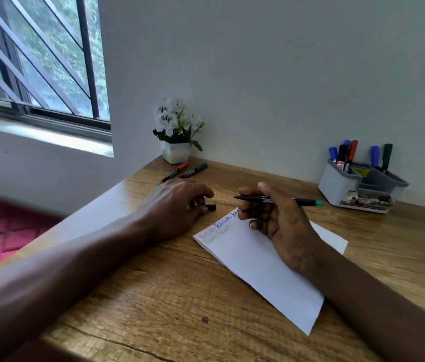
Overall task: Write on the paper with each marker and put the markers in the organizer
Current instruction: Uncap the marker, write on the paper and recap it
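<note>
Right hand (276, 218) grips an uncapped marker (284, 200) just above the paper's (258, 267) far, written end, its axis level, tip pointing left at the cap (211, 207) that the left hand's (177, 205) curled fingers hold on the table (154, 296), a small gap between. Beyond and rightward, nearer the right hand with nothing between, stands the organizer (336, 188), holding several markers; a red marker (173, 174), a green marker (195, 170) and a flower pot (176, 152) sit behind the left hand.
</note>
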Demonstrator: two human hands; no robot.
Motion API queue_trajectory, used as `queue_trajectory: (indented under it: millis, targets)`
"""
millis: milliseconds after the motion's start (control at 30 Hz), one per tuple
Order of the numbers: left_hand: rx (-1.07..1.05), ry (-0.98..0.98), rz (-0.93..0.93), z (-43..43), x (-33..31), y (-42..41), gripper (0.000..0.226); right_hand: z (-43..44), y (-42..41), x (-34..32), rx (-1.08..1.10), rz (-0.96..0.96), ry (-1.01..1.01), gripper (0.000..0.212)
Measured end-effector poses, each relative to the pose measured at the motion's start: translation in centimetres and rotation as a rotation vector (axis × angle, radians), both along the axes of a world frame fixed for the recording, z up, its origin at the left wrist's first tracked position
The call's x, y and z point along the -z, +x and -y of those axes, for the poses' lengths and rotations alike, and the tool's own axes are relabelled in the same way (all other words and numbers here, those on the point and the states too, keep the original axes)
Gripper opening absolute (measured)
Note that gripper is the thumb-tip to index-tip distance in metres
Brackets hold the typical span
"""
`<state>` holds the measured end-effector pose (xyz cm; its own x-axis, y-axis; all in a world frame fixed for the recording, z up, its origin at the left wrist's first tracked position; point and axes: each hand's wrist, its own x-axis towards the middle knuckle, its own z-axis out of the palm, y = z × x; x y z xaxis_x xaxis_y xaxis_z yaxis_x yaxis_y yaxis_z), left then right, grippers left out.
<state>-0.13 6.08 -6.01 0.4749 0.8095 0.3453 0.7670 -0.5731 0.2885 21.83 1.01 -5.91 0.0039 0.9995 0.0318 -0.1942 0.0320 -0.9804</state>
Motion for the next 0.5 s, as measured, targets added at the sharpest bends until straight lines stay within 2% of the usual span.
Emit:
queue_trajectory:
  millis: [100, 267, 500]
  targets:
    - [0.019, -0.001, 0.163, -0.06, 0.14, -0.37, 0.028, 0.12, 0.41, -0.15, -0.03, -0.048, 0.001, 0.029]
    - [0.088, -0.143, 0.44, 0.1, 0.41, -0.71, 0.028, 0.41, 0.63, -0.35, -0.07, -0.101, 0.014, 0.017]
    - [0.186, -0.177, 0.458, 0.64, 0.24, -0.54, 0.027, 0.9, 0.52, -0.63, -0.124, -0.066, 0.047, 0.023]
